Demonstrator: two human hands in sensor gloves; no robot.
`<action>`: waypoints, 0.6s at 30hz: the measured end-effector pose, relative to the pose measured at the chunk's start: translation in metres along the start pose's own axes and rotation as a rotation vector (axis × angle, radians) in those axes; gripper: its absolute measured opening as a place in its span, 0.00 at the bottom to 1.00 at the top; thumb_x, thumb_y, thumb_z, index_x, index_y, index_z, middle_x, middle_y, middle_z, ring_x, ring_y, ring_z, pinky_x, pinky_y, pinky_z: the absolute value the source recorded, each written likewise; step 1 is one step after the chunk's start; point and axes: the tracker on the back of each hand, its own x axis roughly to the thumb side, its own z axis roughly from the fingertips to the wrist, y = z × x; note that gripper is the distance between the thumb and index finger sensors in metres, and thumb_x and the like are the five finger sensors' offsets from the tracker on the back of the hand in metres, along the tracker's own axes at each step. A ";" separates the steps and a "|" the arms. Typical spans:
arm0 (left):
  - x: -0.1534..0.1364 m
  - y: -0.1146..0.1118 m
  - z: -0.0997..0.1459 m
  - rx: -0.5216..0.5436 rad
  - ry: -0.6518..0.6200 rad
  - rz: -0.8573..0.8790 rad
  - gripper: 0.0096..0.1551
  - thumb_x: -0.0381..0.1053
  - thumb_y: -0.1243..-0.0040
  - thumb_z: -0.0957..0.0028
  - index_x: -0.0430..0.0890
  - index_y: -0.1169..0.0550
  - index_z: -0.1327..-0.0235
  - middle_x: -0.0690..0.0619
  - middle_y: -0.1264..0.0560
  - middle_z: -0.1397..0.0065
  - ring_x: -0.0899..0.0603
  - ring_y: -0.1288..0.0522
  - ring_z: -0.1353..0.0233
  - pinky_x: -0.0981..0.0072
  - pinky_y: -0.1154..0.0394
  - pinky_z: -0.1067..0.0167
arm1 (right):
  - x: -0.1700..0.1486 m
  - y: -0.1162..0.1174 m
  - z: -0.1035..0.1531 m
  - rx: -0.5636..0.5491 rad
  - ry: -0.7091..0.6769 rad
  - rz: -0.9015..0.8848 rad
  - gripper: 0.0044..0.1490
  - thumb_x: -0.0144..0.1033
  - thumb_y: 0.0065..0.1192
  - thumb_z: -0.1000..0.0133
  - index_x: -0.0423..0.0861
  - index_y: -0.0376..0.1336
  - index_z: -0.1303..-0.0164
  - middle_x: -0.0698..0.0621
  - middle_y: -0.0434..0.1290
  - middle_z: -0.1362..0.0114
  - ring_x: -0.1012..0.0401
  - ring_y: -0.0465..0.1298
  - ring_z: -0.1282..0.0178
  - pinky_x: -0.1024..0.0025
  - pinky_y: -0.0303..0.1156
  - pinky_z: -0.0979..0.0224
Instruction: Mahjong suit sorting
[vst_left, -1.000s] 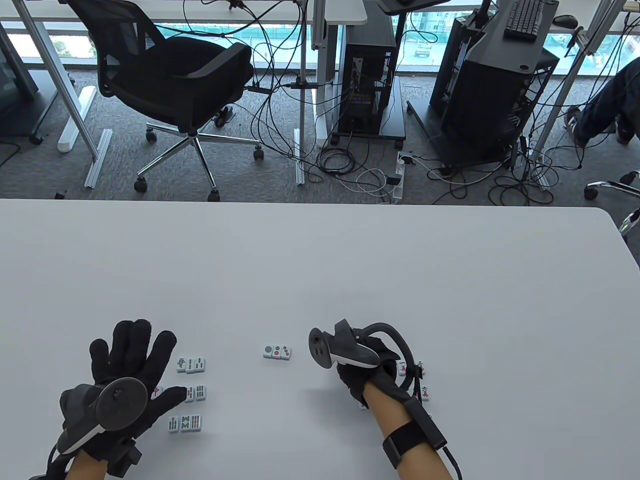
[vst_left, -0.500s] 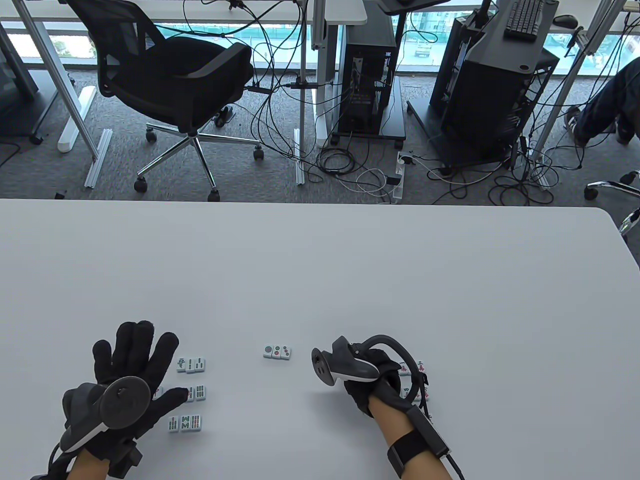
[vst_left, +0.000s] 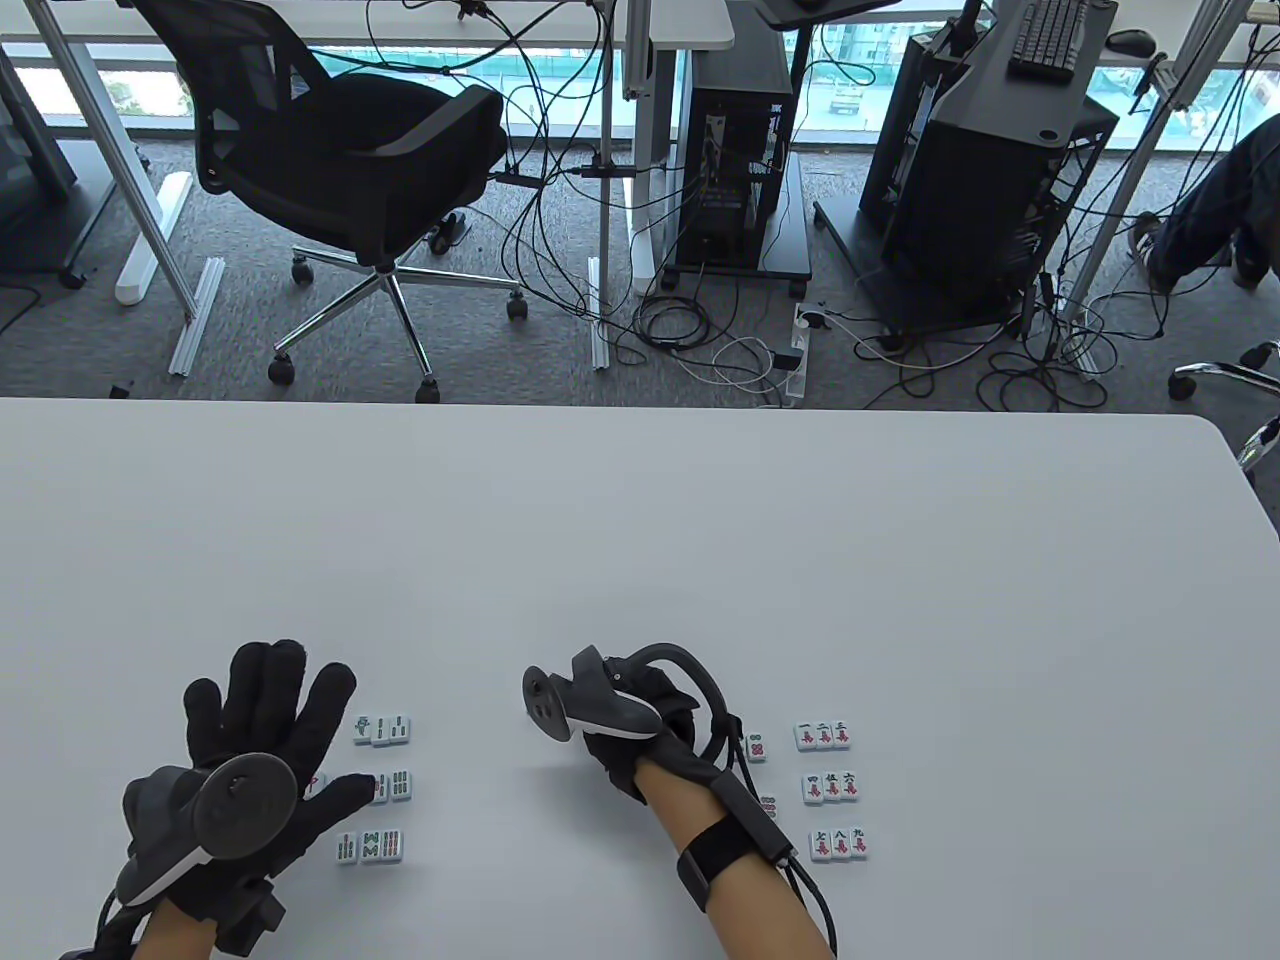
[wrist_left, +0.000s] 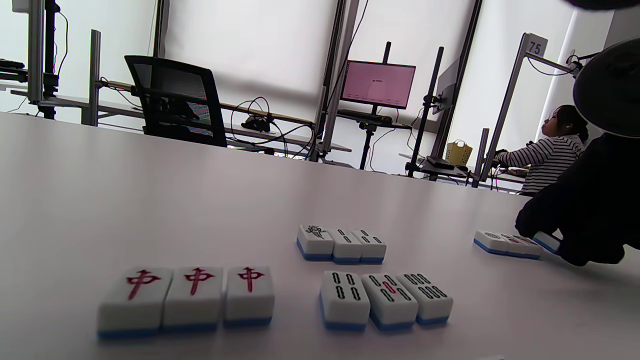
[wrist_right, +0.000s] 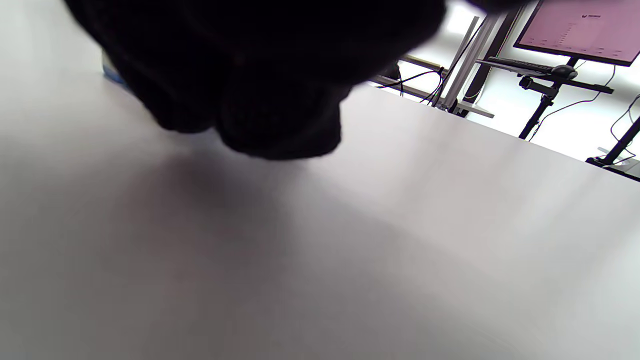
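The white bench (vst_left: 640, 520) carries the tiles in small rows. The left hand (vst_left: 262, 760) lies flat, fingers spread, its grip open and holding nothing; just right of it sit three rows of bamboo tiles (vst_left: 382, 788), and three red-marked tiles (wrist_left: 187, 297) lie under it. The right hand (vst_left: 640, 735) has its fingers curled down over the dot tiles (wrist_left: 507, 244); whether it grips one I cannot tell. Right of it lie three rows of character tiles (vst_left: 832, 790).
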 end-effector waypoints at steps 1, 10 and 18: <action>0.000 0.000 0.000 0.000 0.000 0.002 0.55 0.81 0.54 0.62 0.66 0.58 0.23 0.63 0.75 0.20 0.48 0.77 0.16 0.36 0.75 0.26 | 0.001 0.000 -0.002 -0.004 0.001 -0.009 0.36 0.42 0.70 0.56 0.37 0.67 0.41 0.51 0.82 0.65 0.66 0.77 0.82 0.73 0.76 0.77; 0.001 -0.001 0.000 -0.002 -0.008 -0.002 0.55 0.80 0.54 0.62 0.66 0.57 0.23 0.63 0.75 0.20 0.48 0.77 0.16 0.36 0.75 0.26 | -0.002 0.002 0.001 0.018 0.006 -0.015 0.40 0.45 0.66 0.54 0.39 0.63 0.35 0.51 0.82 0.62 0.65 0.77 0.79 0.73 0.77 0.75; 0.001 -0.001 0.000 -0.004 -0.007 -0.001 0.55 0.80 0.54 0.62 0.66 0.58 0.23 0.63 0.75 0.20 0.48 0.77 0.16 0.36 0.75 0.25 | -0.053 -0.005 0.026 0.050 0.066 -0.004 0.42 0.45 0.66 0.54 0.40 0.61 0.32 0.50 0.82 0.60 0.64 0.78 0.78 0.72 0.78 0.73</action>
